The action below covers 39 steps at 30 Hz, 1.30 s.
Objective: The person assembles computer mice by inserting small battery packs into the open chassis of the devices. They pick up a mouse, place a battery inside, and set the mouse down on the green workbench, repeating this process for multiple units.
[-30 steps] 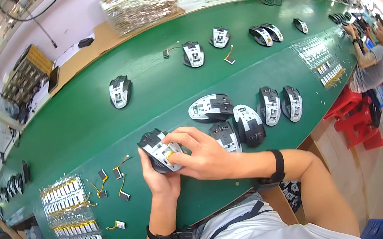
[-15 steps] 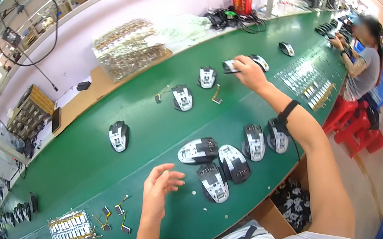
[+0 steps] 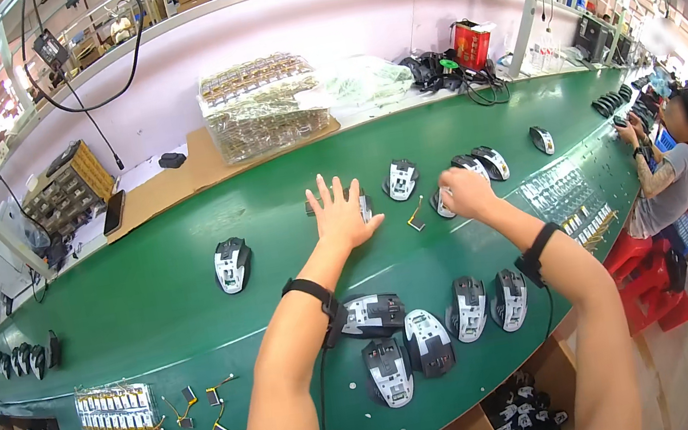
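My left hand (image 3: 342, 218) is open, its fingers spread over a computer mouse (image 3: 365, 209) that it largely covers on the green bench. Farther right, my right hand (image 3: 469, 195) is closed on another mouse shell (image 3: 442, 207), most of it hidden under the fingers. Between the hands lies a small wired battery (image 3: 415, 216), and a white-and-black mouse (image 3: 401, 180) sits just beyond it. Two more mice, one of them (image 3: 491, 163) fully in sight, rest past my right hand. Nearer me stand several opened mice, including one upright (image 3: 467, 310) and one turned the other way (image 3: 429, 343).
Rows of batteries (image 3: 123, 409) lie at the lower left, loose ones (image 3: 213, 396) beside them. A lone mouse (image 3: 232, 266) sits left of centre. Wrapped trays (image 3: 264, 110) stand at the back. A co-worker (image 3: 667, 155) sits at the far right. Below the bench edge is a box of parts (image 3: 525, 420).
My left hand has moved forward and right from the near side onto a mouse. My right hand has drawn a mouse nearer, apart from its neighbours. The view has shifted.
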Available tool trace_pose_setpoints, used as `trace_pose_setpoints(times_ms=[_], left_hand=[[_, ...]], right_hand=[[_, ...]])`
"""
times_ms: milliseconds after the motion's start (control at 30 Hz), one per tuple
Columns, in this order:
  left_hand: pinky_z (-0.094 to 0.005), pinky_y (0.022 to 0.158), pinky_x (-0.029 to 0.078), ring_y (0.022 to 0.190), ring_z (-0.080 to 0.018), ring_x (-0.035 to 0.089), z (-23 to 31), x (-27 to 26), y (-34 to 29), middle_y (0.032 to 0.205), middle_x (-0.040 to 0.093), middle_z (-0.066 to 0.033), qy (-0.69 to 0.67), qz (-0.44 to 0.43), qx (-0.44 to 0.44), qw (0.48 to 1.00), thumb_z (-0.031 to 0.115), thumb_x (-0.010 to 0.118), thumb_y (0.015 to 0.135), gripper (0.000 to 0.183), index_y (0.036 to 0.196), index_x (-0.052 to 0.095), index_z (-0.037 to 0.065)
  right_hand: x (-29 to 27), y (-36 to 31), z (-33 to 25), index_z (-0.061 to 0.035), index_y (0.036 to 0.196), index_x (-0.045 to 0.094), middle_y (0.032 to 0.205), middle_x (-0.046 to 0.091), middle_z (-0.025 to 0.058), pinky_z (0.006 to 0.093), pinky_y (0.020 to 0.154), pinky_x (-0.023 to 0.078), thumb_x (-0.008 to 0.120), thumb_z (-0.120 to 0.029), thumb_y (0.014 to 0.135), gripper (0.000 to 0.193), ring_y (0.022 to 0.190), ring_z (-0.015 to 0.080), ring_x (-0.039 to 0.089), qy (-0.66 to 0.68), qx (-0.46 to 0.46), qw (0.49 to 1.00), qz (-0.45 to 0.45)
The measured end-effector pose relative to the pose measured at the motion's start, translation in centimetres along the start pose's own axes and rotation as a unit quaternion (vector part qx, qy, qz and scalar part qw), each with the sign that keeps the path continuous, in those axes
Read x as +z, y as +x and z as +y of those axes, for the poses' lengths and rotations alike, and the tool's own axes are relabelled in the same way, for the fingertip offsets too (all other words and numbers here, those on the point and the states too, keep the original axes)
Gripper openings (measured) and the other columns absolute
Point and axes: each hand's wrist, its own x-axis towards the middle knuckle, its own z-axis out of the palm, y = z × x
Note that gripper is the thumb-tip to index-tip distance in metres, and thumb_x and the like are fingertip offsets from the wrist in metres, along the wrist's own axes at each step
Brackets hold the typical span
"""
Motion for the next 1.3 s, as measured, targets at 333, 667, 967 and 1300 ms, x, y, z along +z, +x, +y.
trace_pose_setpoints(times_ms=[333,667,967,1300], left_hand=[[-0.0766,0.107,0.000,0.145,-0.0537,-0.001,-6.6,-1.3,-2.5,0.157,0.023,-0.0229,-0.008,-0.081,-0.093,0.992,0.083,0.057,0.067,0.103,0.150,0.036,0.026],[-0.0773,0.105,0.012,0.143,-0.0464,0.017,-15.8,-5.2,-14.7,0.151,0.036,-0.0125,0.023,-0.038,-0.145,0.989,0.078,0.061,0.069,0.095,0.144,0.043,0.024],[-0.0747,0.106,0.012,0.143,-0.0426,0.021,-25.8,-7.1,-23.3,0.150,0.039,-0.0097,0.050,0.007,-0.210,0.976,0.078,0.061,0.069,0.094,0.142,0.046,0.020],[-0.0722,0.111,0.009,0.146,-0.0440,0.015,-36.0,-10.3,-28.3,0.154,0.034,-0.0108,0.043,-0.066,-0.325,0.942,0.075,0.062,0.068,0.097,0.146,0.040,0.022]], right_hand=[[5.0,7.1,-5.5,-0.0166,0.151,0.032,0.146,0.030,0.0346,0.0525,0.100,0.045,0.063,-0.063,0.080,0.090,0.120,0.0537,0.049,0.105,0.129,0.986,-0.032],[8.0,6.5,-14.0,-0.0209,0.152,0.027,0.153,0.021,0.0323,0.0555,0.104,0.040,0.068,-0.053,0.079,0.090,0.130,0.0523,0.040,0.141,0.007,0.990,0.025],[7.3,8.0,-28.1,-0.0183,0.152,0.029,0.152,0.022,0.0341,0.0516,0.106,0.040,0.069,-0.041,0.081,0.085,0.128,0.0542,0.041,0.150,-0.138,0.978,-0.035],[2.7,8.5,-26.0,-0.0029,0.129,0.054,0.132,0.053,0.0252,0.0442,0.101,0.045,0.073,-0.032,0.077,0.062,0.120,0.0396,0.053,0.156,-0.288,0.944,-0.033]])
